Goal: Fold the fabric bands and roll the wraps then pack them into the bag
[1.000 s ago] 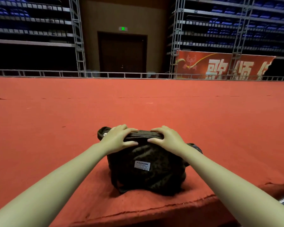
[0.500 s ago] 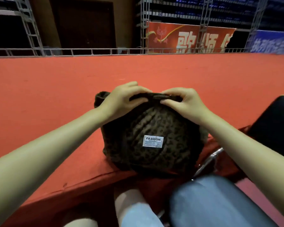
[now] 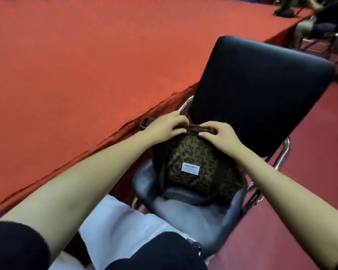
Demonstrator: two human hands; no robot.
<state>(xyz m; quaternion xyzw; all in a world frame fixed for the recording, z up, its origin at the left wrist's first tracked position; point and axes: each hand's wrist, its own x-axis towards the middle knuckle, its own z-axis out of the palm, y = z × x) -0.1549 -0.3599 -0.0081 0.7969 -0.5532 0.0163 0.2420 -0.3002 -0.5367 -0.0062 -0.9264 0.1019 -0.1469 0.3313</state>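
Observation:
A leopard-print bag (image 3: 195,168) with a white "FASHION" label stands on the seat of a black chair (image 3: 258,90). My left hand (image 3: 164,127) grips the left part of the bag's top edge, and my right hand (image 3: 220,136) grips the right part of it. The bag's top is held closed between my hands. No fabric bands or wraps are visible; whatever is inside the bag is hidden.
The red carpeted stage (image 3: 86,65) fills the left and top, its edge running diagonally beside the chair. The chair has chrome legs (image 3: 281,156). Dark red floor (image 3: 310,162) lies to the right. More chairs and a seated person (image 3: 320,26) are at the far top right.
Both hands carried the bag off the red stage edge, to the right and down onto the black chair's seat. My view swung right and downward with it.

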